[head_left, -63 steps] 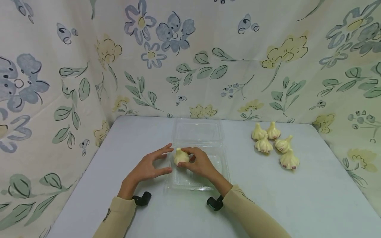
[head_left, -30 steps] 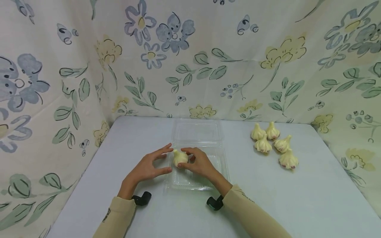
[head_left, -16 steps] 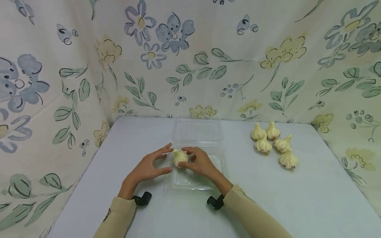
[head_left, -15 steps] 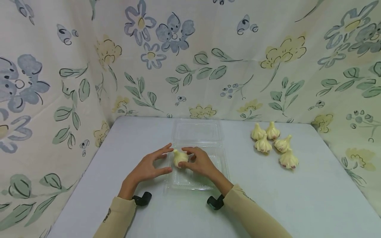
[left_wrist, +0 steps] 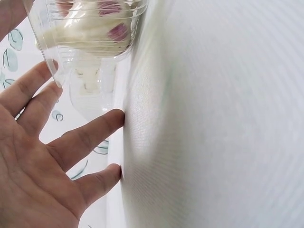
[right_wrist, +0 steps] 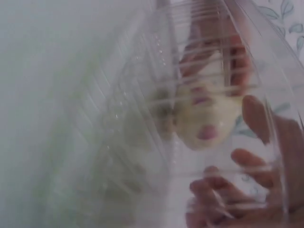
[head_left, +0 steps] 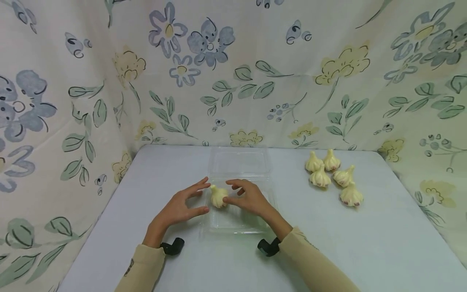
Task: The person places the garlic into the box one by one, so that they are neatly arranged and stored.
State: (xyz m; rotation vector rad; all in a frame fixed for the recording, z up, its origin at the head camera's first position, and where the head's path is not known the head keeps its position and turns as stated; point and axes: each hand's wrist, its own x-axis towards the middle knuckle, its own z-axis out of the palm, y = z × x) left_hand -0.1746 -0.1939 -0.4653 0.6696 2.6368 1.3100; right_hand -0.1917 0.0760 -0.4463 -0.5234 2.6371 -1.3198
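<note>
Now with the right hand (head_left: pixel 251 198) loosely parted, nearly at the garlic bulb (head_left: pixel 218 198) just left of its thumb — inside the clear box (head_left: pixel 237 224), tipped neck-first toward the spread left hand (head_left: pixel 179 207) — and five other bulbs (head_left: pixel 320 177) well off rightward.

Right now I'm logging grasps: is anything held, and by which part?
Nothing appears held: the right hand is open beside the garlic bulb, the left hand open by the container.
</note>
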